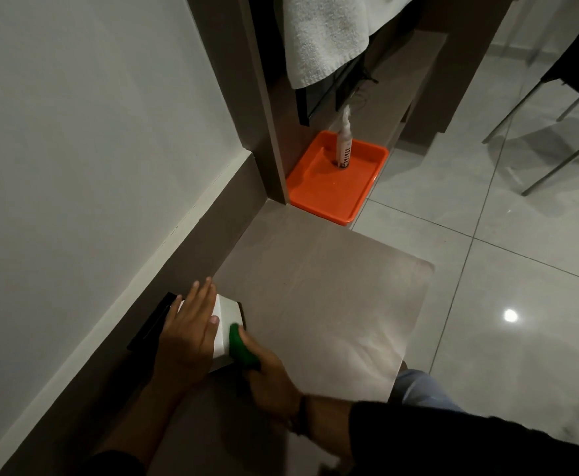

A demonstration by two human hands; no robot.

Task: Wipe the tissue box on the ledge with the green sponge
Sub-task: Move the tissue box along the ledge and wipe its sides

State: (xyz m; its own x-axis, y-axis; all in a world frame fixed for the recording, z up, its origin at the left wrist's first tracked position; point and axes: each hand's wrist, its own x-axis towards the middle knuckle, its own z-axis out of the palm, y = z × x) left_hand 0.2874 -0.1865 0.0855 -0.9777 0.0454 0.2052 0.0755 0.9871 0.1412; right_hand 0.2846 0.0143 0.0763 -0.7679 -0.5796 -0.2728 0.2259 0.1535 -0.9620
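A white tissue box [225,316] with dark edges stands on the grey-brown ledge [315,297], close to the wall. My left hand [186,331] lies flat on the box's top and holds it down. The green sponge [241,345] is gripped in my right hand [272,379] and pressed against the box's right side. Much of the box is hidden under my left hand.
An orange tray [319,190] with an upright spray bottle [344,146] sits at the ledge's far end. Above the tray hangs a white towel [329,32]. Glossy floor tiles [487,269] lie to the right, with chair legs [555,159] at the far right. My knee [421,389] shows beside the ledge.
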